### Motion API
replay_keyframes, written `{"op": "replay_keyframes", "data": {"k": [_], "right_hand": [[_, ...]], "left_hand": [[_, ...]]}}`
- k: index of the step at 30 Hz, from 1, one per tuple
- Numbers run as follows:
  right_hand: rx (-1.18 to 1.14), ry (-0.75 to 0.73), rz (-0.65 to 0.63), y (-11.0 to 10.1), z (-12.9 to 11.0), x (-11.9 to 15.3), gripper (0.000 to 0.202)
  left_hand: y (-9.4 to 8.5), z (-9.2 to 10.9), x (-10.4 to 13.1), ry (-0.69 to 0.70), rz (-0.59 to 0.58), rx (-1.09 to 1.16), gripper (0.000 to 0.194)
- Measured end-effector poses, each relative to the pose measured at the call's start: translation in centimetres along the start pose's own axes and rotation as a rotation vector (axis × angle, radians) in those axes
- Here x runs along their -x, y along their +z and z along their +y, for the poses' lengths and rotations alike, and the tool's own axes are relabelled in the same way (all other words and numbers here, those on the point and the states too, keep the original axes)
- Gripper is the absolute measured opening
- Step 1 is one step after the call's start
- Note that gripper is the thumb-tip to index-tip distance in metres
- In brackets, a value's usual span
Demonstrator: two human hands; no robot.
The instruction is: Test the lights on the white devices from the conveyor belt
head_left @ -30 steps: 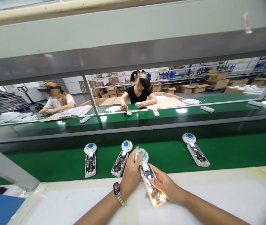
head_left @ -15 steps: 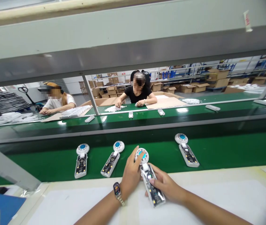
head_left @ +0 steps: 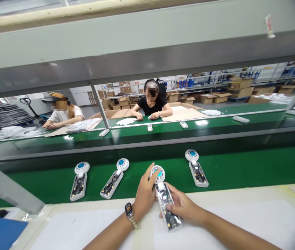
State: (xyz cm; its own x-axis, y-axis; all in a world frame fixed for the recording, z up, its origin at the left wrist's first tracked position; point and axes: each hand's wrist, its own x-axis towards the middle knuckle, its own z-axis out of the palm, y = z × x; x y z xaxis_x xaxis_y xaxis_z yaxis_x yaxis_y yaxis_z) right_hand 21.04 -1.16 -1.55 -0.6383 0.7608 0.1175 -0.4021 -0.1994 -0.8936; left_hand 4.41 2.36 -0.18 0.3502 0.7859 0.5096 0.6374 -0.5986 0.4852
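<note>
A white device (head_left: 168,212) with a round head, a blue centre and a clear body showing a dark circuit board is held over the table's near edge. My left hand (head_left: 146,189) wraps the round head, one finger across its blue centre. My right hand (head_left: 183,205) grips the body, thumb on its face near a small lit spot. Similar devices lie on the green belt: one at the far left (head_left: 78,185), one tilted (head_left: 112,184) nearer my left hand, and one to the right (head_left: 198,173).
A white worktop (head_left: 227,211) lies in front of me. Beyond a metal rail, small white parts (head_left: 241,119) sit on a second belt. Two people work across it beside white piles. A post (head_left: 9,185) and a blue folder (head_left: 3,229) are at left.
The three devices on the near belt have shifted left, while the small parts on the far belt have shifted right. My right thumb has moved slightly down the body. The facing person's hand has left the pile.
</note>
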Motion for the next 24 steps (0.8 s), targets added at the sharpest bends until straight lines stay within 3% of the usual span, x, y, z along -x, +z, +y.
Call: {"op": "replay_keyframes", "data": {"k": [24], "right_hand": [[-0.004,-0.052,-0.021,-0.18,0.47,-0.13,0.061]], "left_hand": [[-0.01,-0.21,-0.06,-0.016,-0.033,-0.008,0.058]]}}
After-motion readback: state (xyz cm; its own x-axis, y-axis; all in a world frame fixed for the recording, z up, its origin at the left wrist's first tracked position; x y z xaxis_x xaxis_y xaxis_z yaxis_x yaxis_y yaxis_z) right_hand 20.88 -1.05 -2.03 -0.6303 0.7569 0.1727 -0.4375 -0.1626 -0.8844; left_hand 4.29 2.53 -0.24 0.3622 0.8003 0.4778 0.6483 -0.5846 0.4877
